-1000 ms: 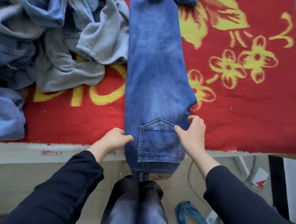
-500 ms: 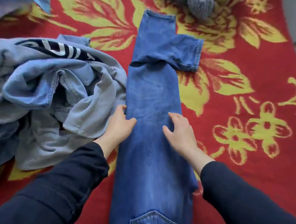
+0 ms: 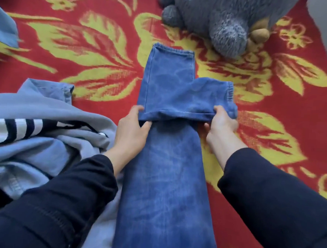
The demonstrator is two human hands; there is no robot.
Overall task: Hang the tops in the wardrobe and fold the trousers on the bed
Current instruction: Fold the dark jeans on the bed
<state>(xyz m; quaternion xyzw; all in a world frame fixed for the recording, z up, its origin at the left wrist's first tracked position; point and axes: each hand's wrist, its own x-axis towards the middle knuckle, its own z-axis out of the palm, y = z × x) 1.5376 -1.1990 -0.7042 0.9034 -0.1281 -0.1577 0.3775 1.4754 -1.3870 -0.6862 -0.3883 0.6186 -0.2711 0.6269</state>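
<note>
Because the pair of blue jeans [image 3: 167,171] lies lengthwise down the middle of the bed [image 3: 272,129], with its far leg end doubled back and skewed to the right, the step in hand looks like the trouser fold, at the point of sorting out that crooked flap [image 3: 198,99]. The straight hem [image 3: 173,50] of the leg underneath points away from the person, just short of the plush toy.

The left hand [image 3: 133,128] pinches the left end of the fold's near edge, its fingers curled about the denim. The right hand [image 3: 220,123] grips the right end of the same edge. Neither hand holds anything else.

The next move, as I judge it, calls for lifting that flap evenly at both corners and squaring it over the leg below, so that the hems meet before the length is doubled.

By count: one pair of jeans, two hands, and one grey plush toy [image 3: 221,18] at the bed's far side. To the left lies one heap of clothes [image 3: 45,127], with a pale blue sweatshirt bearing dark and white lettering on top. How many garments it holds I cannot tell. One blue cloth corner [image 3: 4,30] shows at the upper left.
</note>
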